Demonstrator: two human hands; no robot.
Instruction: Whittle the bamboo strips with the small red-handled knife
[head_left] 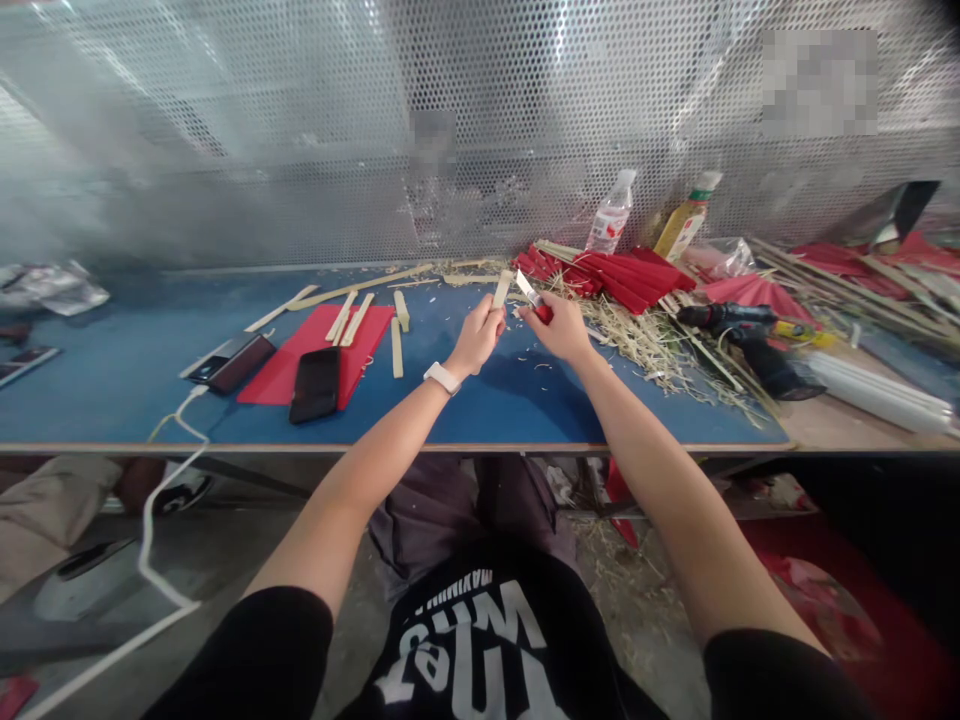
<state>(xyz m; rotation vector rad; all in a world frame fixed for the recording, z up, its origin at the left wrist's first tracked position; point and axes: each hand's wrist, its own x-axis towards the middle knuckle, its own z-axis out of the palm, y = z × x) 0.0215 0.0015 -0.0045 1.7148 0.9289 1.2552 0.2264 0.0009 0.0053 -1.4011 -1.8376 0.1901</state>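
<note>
My left hand [478,338] is closed round a short, flat strip of pale bamboo or wood [502,289], whose upper end sticks up past the fingers. In my right hand [562,328] is a utility knife [529,292] with a red handle part showing, its blade angled up and to the left. The blade lies just right of the strip; whether they touch I cannot tell. Thin shavings [637,335] are heaped to the right of my hands. Other pale strips [397,345] lie to the left on the blue tabletop [450,420].
On the left are a red sheet [277,375], a black phone [315,385] and a power bank [231,362] with a white cable. Red folded fans [622,280], two bottles [611,215] and a power drill [757,340] occupy the right. A perforated metal panel [300,150] stands behind.
</note>
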